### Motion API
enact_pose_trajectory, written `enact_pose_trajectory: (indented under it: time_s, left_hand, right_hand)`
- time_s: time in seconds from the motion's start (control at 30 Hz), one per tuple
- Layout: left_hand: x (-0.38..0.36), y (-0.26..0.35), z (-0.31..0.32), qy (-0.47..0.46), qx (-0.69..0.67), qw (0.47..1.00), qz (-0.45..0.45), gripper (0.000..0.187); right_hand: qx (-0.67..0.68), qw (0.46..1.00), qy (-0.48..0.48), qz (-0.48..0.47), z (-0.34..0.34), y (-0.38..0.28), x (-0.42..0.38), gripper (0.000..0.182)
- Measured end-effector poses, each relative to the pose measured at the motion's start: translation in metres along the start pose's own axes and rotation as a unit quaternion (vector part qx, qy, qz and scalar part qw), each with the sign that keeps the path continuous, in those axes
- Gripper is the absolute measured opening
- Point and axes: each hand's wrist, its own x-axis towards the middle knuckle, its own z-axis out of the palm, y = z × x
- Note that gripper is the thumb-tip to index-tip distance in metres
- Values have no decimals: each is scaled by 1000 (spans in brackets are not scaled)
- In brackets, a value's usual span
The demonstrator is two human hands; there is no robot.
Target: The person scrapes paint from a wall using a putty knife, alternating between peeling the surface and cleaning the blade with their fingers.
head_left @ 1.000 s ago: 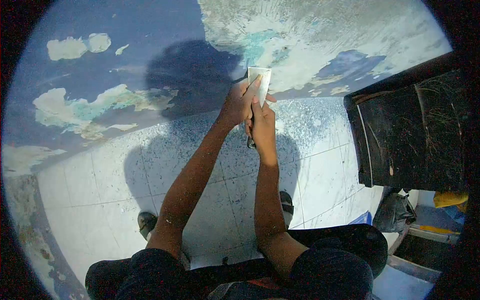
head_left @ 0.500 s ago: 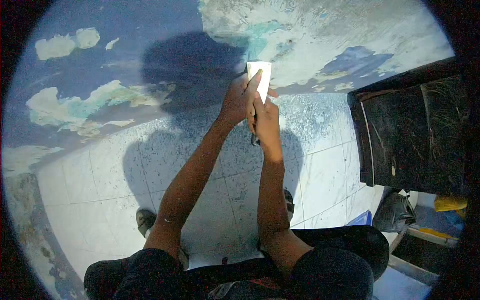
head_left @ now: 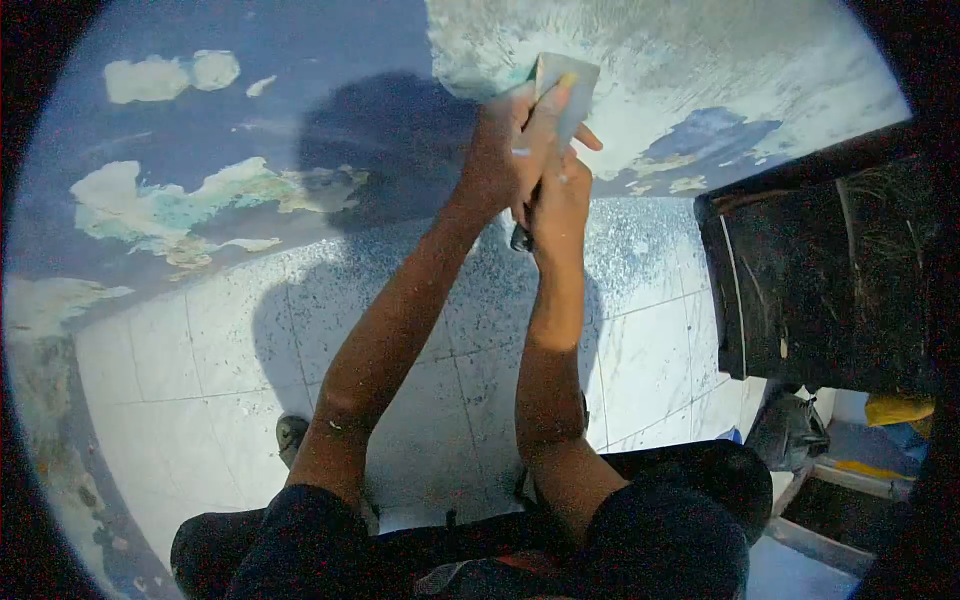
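Note:
Both hands hold a putty knife (head_left: 584, 88) with a broad flat metal blade, its edge up against the wall (head_left: 690, 50). My left hand (head_left: 510, 150) is closed around its upper part, with a finger lying along the blade. Just below, my right hand (head_left: 563, 205) wraps the handle, and the dark handle end (head_left: 521, 239) shows beneath the fingers. Around the blade the wall is whitish and grey, with a blue paint patch (head_left: 715, 135) to the right. Blue paint (head_left: 350, 35) covers the wall on the left, with pale bare spots.
White floor tiles (head_left: 400, 400) below the wall are strewn with small dark flakes. A dark, worn furniture piece (head_left: 820, 270) stands on the right. Near it are a black bag (head_left: 785, 430) and a yellow item (head_left: 898, 410). My knees and one shoe (head_left: 291, 438) show below.
Both hands and the putty knife have moved up the wall and slightly right. The blade, bright white before, now looks grey. The whole view has shifted a little.

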Motion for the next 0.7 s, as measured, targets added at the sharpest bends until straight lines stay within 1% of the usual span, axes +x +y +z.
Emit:
enact_pose_trajectory:
  time_s: [0.03,0.07,0.13,0.17,0.2,0.27,0.3,0.33,0.4,0.47,0.53,0.67,0.7]
  left_hand:
    - [-4,1,2,8,49,997,58,42]
    - [-9,0,1,9,51,997,64,42]
    - [-18,-16,0,4,18,1000,20,43]
    - [-21,-30,3,36,28,996,80,44]
    - [-25,-43,-1,34,28,996,79,44]
    - [-34,-62,-13,31,95,995,-6,45]
    - [-37,-65,-13,26,58,998,-2,46]
    - [-38,-68,-13,24,56,998,-2,46]
    - [-37,-68,-16,10,44,997,-60,46]
    - [-38,-65,-17,10,56,997,-58,46]
    - [-39,-66,-18,21,108,992,-60,45]
    - [-39,-79,-19,25,66,995,-65,45]
    - [-38,-80,-21,20,58,995,-77,44]
  right_hand:
    - [-61,997,18,-42,-4,6,1,35]
    - [-59,997,14,-47,-7,8,-2,35]
    - [-39,998,-2,48,-15,14,-13,39]
    - [-36,998,-5,51,-19,24,-16,44]
    - [-36,998,-3,50,-22,30,-19,44]
    - [-34,992,-31,119,-30,40,-27,48]
    - [-42,993,-30,103,-29,43,-30,50]
    - [-43,993,-28,103,-30,48,-32,50]
    - [-16,992,-32,121,-30,54,-32,46]
    - [-19,992,-29,123,-28,50,-34,45]
    - [-25,990,-31,138,-29,54,-32,44]
    - [-11,990,-33,140,-31,59,-33,43]
    - [-13,991,-39,130,-31,59,-32,43]
